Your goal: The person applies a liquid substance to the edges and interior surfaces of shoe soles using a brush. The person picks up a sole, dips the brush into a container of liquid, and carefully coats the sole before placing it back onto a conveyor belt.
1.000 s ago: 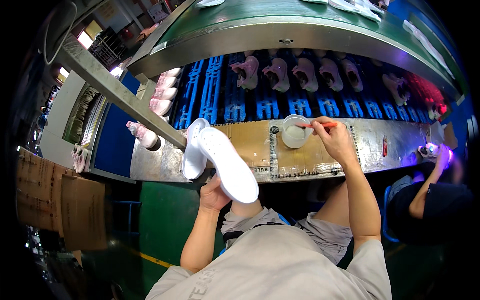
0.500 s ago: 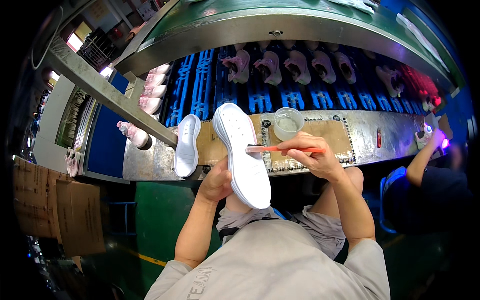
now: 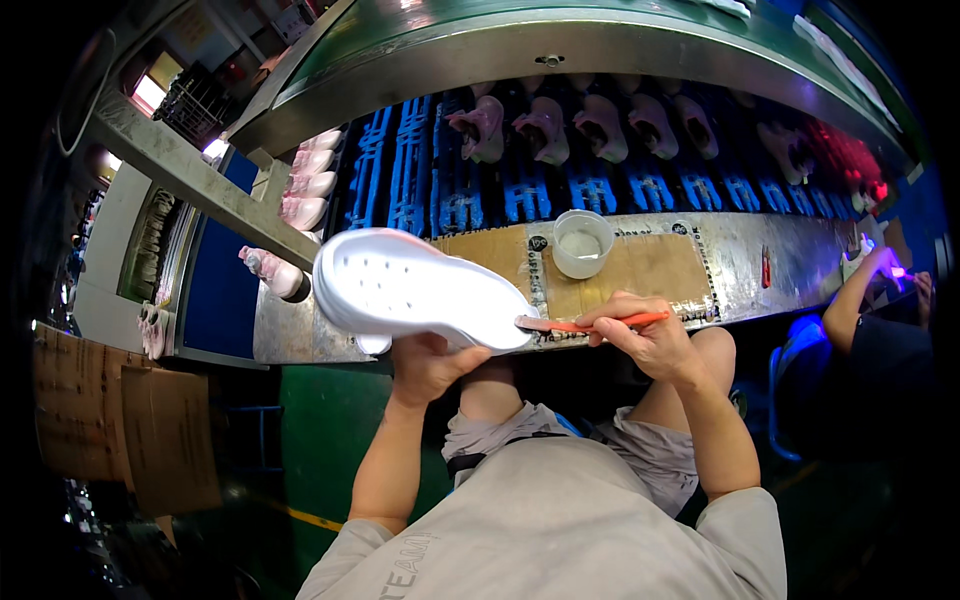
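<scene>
My left hand (image 3: 425, 365) grips 1 white sole (image 3: 415, 292) from beneath, above the bench edge; right hand (image 3: 645, 335) pinches a brush (image 3: 590, 325) at its rim. It looks light, flexible; I'd hold mid-underside.

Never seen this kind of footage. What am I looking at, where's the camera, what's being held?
There is no machine here: a seated person works with bare hands. The single view comes from a fisheye camera on the person's head, looking down, so straight edges bend. The left hand holds a white foam shoe sole from below. The right hand holds an orange-handled brush, its tip at the sole's edge. On the metal bench lies a brown cardboard sheet bearing a small translucent plastic cup. Behind, pink shoes sit on blue racks.
</scene>
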Motion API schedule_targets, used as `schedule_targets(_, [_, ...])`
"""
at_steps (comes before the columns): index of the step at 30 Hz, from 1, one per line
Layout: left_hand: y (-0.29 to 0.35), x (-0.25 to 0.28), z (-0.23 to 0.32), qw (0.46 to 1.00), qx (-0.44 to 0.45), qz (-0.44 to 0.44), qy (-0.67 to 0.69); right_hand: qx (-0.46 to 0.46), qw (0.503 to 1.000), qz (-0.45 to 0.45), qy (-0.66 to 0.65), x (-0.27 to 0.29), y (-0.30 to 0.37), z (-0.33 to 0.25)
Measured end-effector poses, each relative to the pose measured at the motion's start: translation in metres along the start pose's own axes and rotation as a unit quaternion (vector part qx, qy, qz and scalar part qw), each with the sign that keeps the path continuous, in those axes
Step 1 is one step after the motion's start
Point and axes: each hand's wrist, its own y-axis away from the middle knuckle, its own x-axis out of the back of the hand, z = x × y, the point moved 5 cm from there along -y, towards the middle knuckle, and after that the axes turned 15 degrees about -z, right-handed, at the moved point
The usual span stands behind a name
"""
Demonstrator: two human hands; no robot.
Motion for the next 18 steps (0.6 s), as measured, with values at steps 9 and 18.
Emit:
schedule_targets(9, [-0.023, -0.016, -0.014, 0.939, -0.075, -0.108, -0.316, 0.002, 0.983, 0.043, -0.18, -0.033, 0.018, -0.012])
schedule_targets(18, [-0.023, -0.015, -0.031, 0.896, -0.094, -0.085, -0.426, 0.025, 0.986, 0.041, -0.161, -0.049, 0.032, -0.059])
